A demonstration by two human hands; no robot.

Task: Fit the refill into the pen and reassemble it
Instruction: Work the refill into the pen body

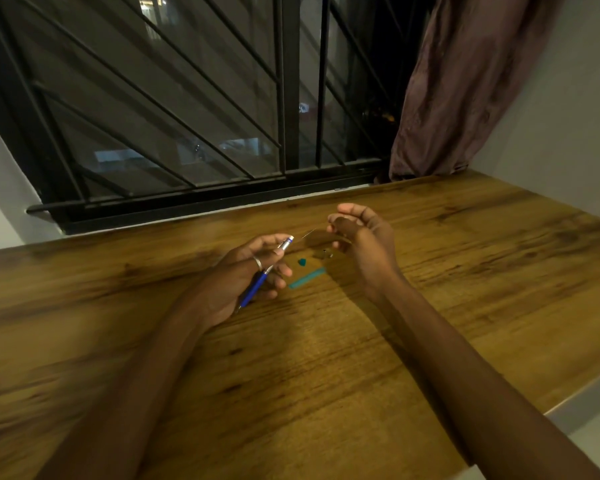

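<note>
Step in hand: refill insertion, at the alignment stage; not yet entered.

L hand grips the pen, fingers curled round the blue barrel. Its silver end points up and to the right, held just above the table.

R hand has curled fingers and appears to pinch the refill, a very thin rod. The rod's free tip aims at the silver end, near it but apart.

Loose on the table betw. the hands: small teal piece, teal strip, tiny dark bits. Prob. pen parts left for reassembly.

Next move (judgement): bring the rod coaxial w/ the barrel opening and feed it in slowly. The rod looks flexible or brittle, so a sideways load risks bending or snapping it. L hand should hold steady.

Hard to see:
- R-hand pinch point is shadowed, so exact finger contact is unclear.
- Refill is faint against the wood; full length unknown.
- Can't tell whether the silver end is open.
- Rear of the pen is hidden under the L palm.
- Dark bits too small to ID.
- Motion blur at the lower left.
</note>
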